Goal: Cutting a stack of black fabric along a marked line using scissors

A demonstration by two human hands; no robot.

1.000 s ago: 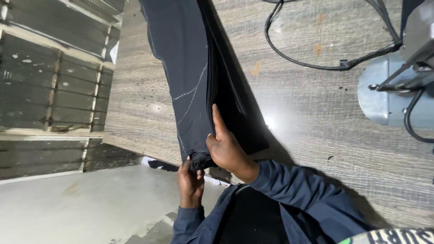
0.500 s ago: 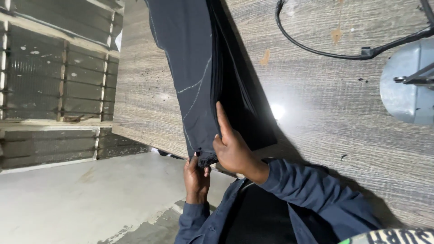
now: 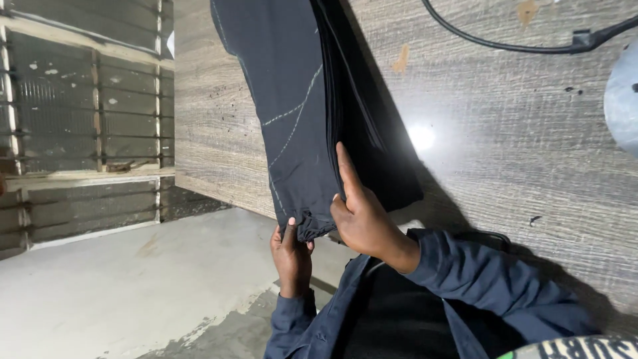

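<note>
Stack of dark fabric pieces [image 3: 299, 106] with chalk lines, overhanging the wooden table's [image 3: 505, 133] near edge; left hand [image 3: 291, 249] pinches its corner, right hand [image 3: 362, 213] lies flat against the stack's side.

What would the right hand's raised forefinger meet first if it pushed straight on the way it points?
More of the stacked dark fabric. The right hand lies along the stack's layered edge, forefinger pointing up it, so it would likely slide on along those layers; how deep it sits is unclear.

Grey wood-grain tabletop [image 3: 518, 146] with a glare spot; bare concrete floor [image 3: 126, 292]; barred, grimy window [image 3: 73, 106]; black cable [image 3: 505, 43]
</note>
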